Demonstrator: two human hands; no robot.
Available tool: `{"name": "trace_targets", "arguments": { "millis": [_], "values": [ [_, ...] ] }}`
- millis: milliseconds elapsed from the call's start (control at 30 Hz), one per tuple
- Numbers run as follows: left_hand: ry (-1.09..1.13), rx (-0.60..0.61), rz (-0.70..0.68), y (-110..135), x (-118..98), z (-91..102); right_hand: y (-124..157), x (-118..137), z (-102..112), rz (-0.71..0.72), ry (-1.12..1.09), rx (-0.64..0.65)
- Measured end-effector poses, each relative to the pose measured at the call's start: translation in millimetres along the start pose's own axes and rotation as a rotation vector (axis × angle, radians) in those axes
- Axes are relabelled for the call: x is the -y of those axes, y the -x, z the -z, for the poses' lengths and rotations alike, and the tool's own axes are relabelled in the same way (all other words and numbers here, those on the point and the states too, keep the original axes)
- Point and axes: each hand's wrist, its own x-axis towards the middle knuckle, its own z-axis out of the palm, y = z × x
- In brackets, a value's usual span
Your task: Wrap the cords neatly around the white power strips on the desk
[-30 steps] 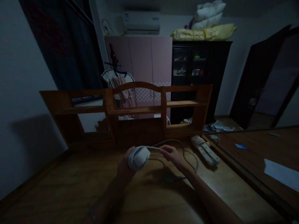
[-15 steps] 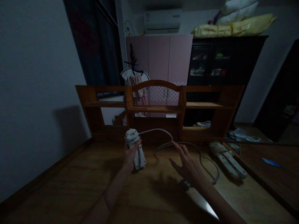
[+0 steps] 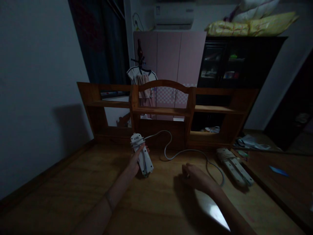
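My left hand is wrapped round a white power strip, held tilted above the wooden tabletop. A few turns of its cord circle the strip's upper end. From there the grey-white cord runs loosely to the right in an S-shaped curve and bends back behind my right forearm. My right hand is closed, fingers curled, low over the tabletop; what is in it, if anything, is hidden. The cord's plug does not show. A second power strip, cord wound round one end, lies on the right.
A wooden shelf unit stands along the tabletop's far edge. A white wall borders the left. To the right, a blue packet lies on a brown surface, with plastic bags behind it.
My right hand has gone from spread fingers near the cord to a closed shape, a little lower. The cord has shifted, and the plug seen on the tabletop is out of sight.
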Motion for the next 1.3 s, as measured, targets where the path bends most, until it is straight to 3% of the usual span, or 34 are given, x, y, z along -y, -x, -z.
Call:
{"name": "trace_targets", "arguments": {
  "millis": [133, 200, 367, 500, 600, 700, 767, 900, 1067, 1300],
  "values": [
    [-0.042, 0.078, 0.028, 6, 0, -2.6, -22, 3, -10, 0.016, -0.036, -0.338],
    [-0.073, 0.138, 0.051, 11, 0, -5.0, -29, 3, -17, 0.037, -0.078, -0.435],
    [-0.14, 0.332, 0.161, 27, -5, -11.3, -30, 4, -30, 0.121, -0.126, -0.4],
    [-0.157, 0.48, 0.235, 42, -13, -14.5, -24, 20, -18, 0.147, -0.106, -0.659],
    [-0.205, 0.636, 0.279, 56, -17, -19.2, -20, 36, -2, 0.254, -0.042, -0.806],
    [-0.269, 0.788, 0.297, 72, -16, -29.7, -17, 43, 7, 0.346, 0.044, -0.789],
    [-0.28, 0.824, 0.287, 82, -12, -38.6, -18, 40, 7, 0.359, 0.086, -0.728],
    [-0.31, 0.722, 0.244, 90, 1, -50.6, -22, 25, -5, 0.294, 0.121, -0.61],
    [-0.371, 0.504, 0.2, 76, 17, -49.3, -28, 20, -22, 0.271, 0.254, -0.513],
    [-0.471, 0.449, 0.171, 69, 24, -45.6, -28, 23, -25, 0.265, 0.288, -0.495]
  ]
}}
